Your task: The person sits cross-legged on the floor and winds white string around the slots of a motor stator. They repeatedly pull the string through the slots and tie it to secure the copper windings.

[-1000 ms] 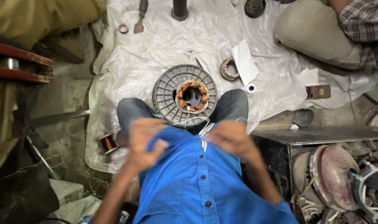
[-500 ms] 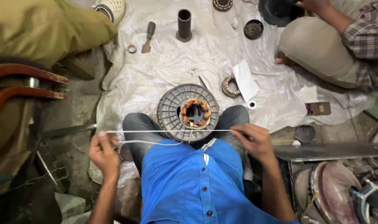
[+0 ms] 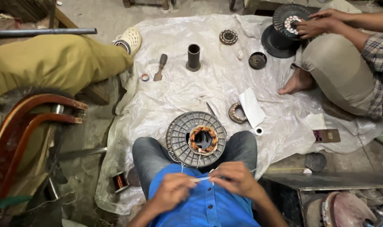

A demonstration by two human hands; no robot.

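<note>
Both hands (image 3: 206, 185) pinch white thread (image 3: 201, 179) beside white paper (image 3: 251, 107).

Two round grey ribbed motor housings (image 3: 196, 139) (image 3: 289, 20), two small copper-wound ring stators (image 3: 228, 37) (image 3: 236, 112), one dark metal cylinder (image 3: 193, 57), one wooden-handled chisel (image 3: 160, 67), one white thread spool (image 3: 258, 131).

A crumpled white plastic sheet (image 3: 179, 101) covered the grey concrete floor (image 3: 107, 12); a red curved chair frame (image 3: 27, 122) stood beside it.
</note>
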